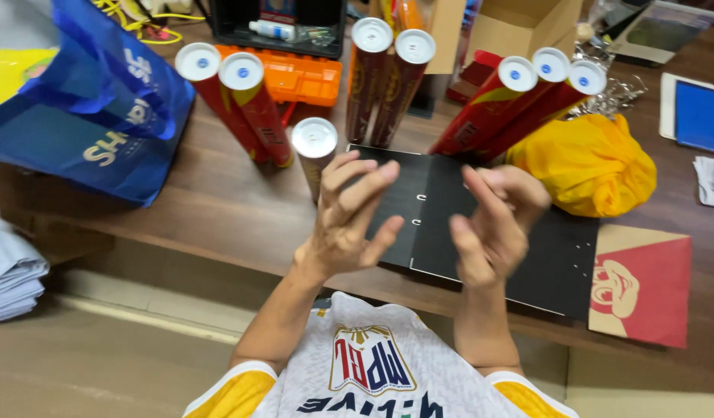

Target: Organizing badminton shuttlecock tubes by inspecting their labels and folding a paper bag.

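Wooden tabletop (218,209) carries a blue bag (94,116) at the left, then red tubes with white caps (252,108) standing upright. Nearer, the left hand (345,220) hovers with fingers spread and curled, holding nothing; a flat black sheet (527,255) lies just beyond and under both hands, its long axis running left to right. The right hand (492,228), blurred, seems loosely open above it, yellow cloth (589,162) beyond.

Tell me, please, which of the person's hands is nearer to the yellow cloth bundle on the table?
Right. The right hand is raised just left of the yellow cloth bundle, almost beside it; the left hand is further left, near the single upright tube.
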